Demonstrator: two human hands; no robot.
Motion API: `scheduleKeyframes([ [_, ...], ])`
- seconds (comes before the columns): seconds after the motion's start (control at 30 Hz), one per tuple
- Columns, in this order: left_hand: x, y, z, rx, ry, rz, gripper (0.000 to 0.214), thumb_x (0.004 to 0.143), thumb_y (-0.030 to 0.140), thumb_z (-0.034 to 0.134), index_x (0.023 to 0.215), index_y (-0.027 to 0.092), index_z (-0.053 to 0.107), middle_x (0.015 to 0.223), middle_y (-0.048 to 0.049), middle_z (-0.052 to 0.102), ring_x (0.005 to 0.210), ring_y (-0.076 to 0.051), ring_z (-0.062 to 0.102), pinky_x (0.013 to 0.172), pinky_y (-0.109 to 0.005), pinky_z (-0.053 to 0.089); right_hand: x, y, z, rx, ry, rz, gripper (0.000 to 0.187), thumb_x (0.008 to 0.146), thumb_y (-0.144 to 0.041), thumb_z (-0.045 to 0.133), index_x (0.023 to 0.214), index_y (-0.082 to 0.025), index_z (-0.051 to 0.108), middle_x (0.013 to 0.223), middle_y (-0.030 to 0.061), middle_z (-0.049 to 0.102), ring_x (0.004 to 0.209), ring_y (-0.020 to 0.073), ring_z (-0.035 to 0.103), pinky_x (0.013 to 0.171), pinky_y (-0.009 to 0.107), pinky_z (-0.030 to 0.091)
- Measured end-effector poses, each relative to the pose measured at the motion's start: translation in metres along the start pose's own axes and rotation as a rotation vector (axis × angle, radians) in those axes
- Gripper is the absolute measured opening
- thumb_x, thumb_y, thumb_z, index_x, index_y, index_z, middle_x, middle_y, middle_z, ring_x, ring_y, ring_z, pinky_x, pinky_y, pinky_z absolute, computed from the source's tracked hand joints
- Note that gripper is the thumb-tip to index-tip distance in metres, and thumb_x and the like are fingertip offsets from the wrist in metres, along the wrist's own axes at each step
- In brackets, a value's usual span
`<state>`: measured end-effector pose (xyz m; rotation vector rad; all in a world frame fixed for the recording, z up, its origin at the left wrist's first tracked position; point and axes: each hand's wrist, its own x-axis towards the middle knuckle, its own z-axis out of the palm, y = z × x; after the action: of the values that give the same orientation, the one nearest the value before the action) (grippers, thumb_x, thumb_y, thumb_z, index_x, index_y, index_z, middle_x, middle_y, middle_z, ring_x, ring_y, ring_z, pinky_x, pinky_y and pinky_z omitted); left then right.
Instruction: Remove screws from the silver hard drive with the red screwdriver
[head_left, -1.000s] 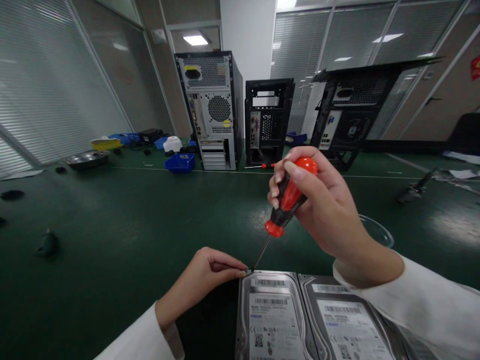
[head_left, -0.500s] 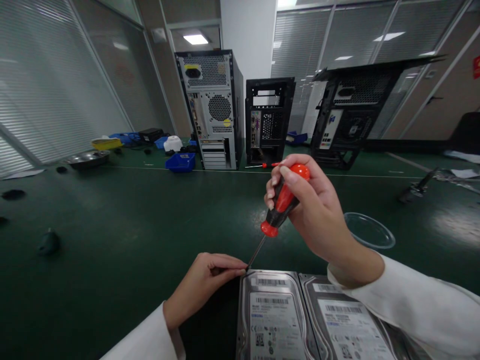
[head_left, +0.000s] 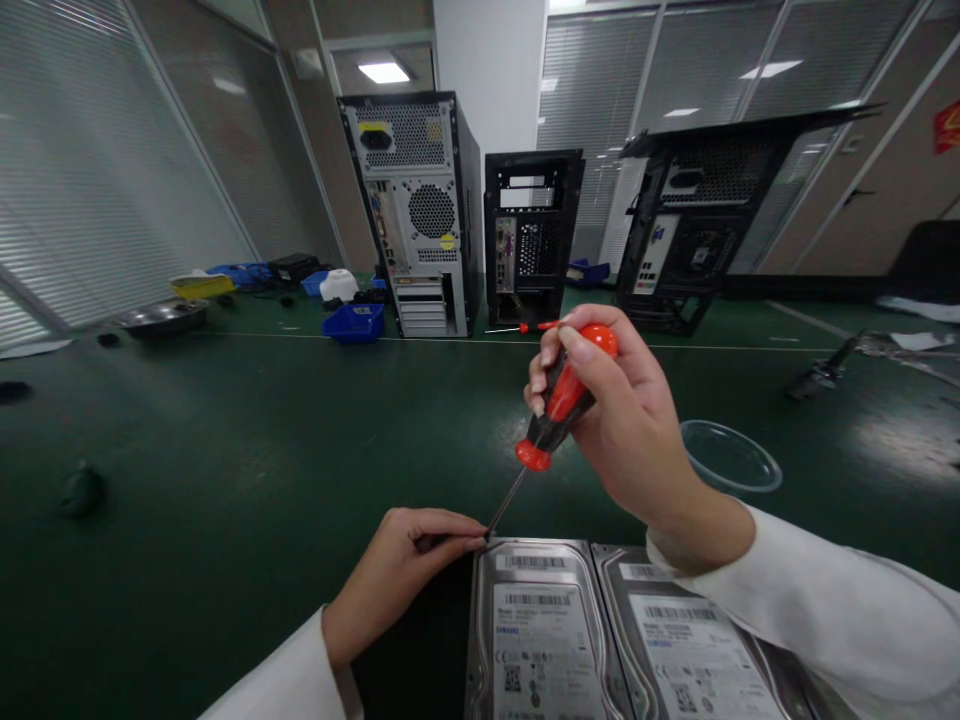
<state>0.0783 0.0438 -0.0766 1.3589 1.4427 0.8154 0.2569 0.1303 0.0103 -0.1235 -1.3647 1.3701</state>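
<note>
My right hand [head_left: 619,410] is closed around the red and black handle of a screwdriver [head_left: 564,395]. Its thin shaft slants down and left to the far left corner of a silver hard drive [head_left: 544,620]. At that corner, the thumb and fingers of my left hand [head_left: 409,570] are pinched together beside the tip. Whatever lies between those fingertips is too small to make out. A second hard drive [head_left: 694,640] lies alongside the first on the right, partly covered by my right sleeve.
Three computer cases stand at the back: a silver one [head_left: 431,215], a small black one [head_left: 534,235] and a larger black one [head_left: 697,225]. A blue bin [head_left: 354,323], a thin red screwdriver [head_left: 534,328], a clear round lid [head_left: 729,456] and a metal bowl [head_left: 161,317] lie on the green table [head_left: 262,430].
The whole view has shifted slightly, so everything sits a little further left. Both hands keep the same grip, and the screwdriver tip stays at the drive's corner.
</note>
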Motion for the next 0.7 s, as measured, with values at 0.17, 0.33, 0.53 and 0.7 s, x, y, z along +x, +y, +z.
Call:
scheduleKeyframes([
  [0.17, 0.0010, -0.0053, 0.0013, -0.029, 0.032, -0.006, 0.022, 0.075, 0.043, 0.068, 0.088, 0.026, 0.075, 0.097, 0.0004, 0.075, 0.093, -0.014, 0.067, 0.083, -0.020, 0.050, 0.0011, 0.0001, 0.0003, -0.036, 0.023, -0.018, 0.003, 0.096, -0.024, 0.056, 0.098, -0.025, 0.054, 0.086, -0.0021, 0.052, 0.071, 0.0098, 0.054, 0.062, 0.020, 0.052],
  [0.33, -0.0002, -0.0094, 0.0012, -0.046, 0.043, -0.024, 0.026, 0.075, 0.046, 0.068, 0.088, 0.025, 0.075, 0.094, 0.0004, 0.075, 0.090, -0.014, 0.068, 0.081, -0.020, 0.051, 0.0010, 0.0019, 0.0017, -0.043, 0.013, -0.017, 0.003, 0.097, -0.024, 0.056, 0.099, -0.025, 0.054, 0.087, -0.0016, 0.052, 0.072, 0.0100, 0.055, 0.063, 0.020, 0.052],
  [0.53, -0.0009, -0.0026, 0.0019, -0.024, 0.050, -0.026, 0.023, 0.075, 0.042, 0.068, 0.087, 0.022, 0.074, 0.093, -0.0007, 0.074, 0.090, -0.014, 0.066, 0.081, -0.021, 0.049, 0.0014, 0.0033, 0.0062, -0.045, 0.002, -0.008, 0.004, 0.097, -0.023, 0.056, 0.099, -0.024, 0.053, 0.087, -0.0015, 0.051, 0.072, 0.0097, 0.054, 0.063, 0.020, 0.052],
  [0.7, -0.0003, -0.0007, 0.0025, -0.018, 0.039, -0.028, 0.024, 0.076, 0.041, 0.067, 0.086, 0.020, 0.073, 0.093, -0.0013, 0.073, 0.089, -0.013, 0.065, 0.080, -0.021, 0.048, 0.0033, 0.0019, 0.0075, -0.052, 0.018, -0.016, 0.003, 0.096, -0.022, 0.056, 0.098, -0.024, 0.054, 0.086, -0.0015, 0.052, 0.071, 0.0096, 0.054, 0.062, 0.019, 0.052],
])
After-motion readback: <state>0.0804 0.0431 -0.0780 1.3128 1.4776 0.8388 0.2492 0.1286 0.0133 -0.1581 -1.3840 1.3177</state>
